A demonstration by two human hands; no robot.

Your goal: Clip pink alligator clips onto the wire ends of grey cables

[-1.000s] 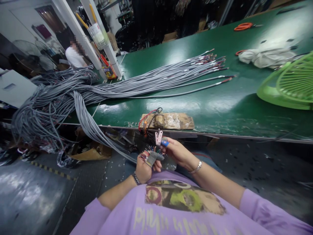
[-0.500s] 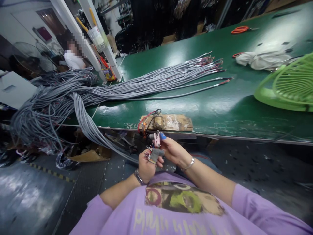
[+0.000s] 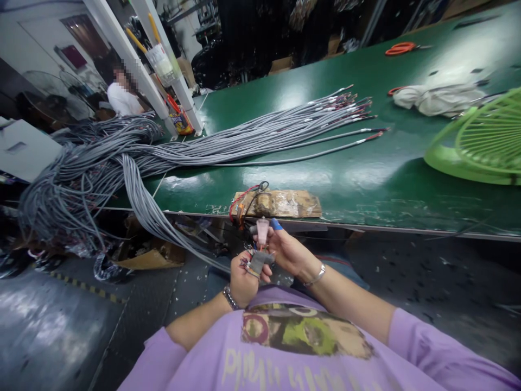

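Both my hands are close to my chest, below the front edge of the green table (image 3: 366,179). My left hand (image 3: 243,279) is closed round the stripped end of a grey cable (image 3: 258,262), whose thin coloured wires fan out above my fingers. My right hand (image 3: 287,250) pinches a small pink tool (image 3: 262,229) just above those wires; one fingertip wears a blue cover (image 3: 276,224). The two hands almost touch.
A wooden block (image 3: 280,203) with red and black wires lies on the table edge. A big bundle of grey cables (image 3: 228,142) runs across the table and spills off the left. A green fan (image 3: 480,144), white cloth (image 3: 439,99) and orange scissors (image 3: 401,50) lie right. A person (image 3: 122,93) sits far left.
My right hand has brought the pink tool down and closer to the wire ends in my left hand. Both hands have risen slightly.
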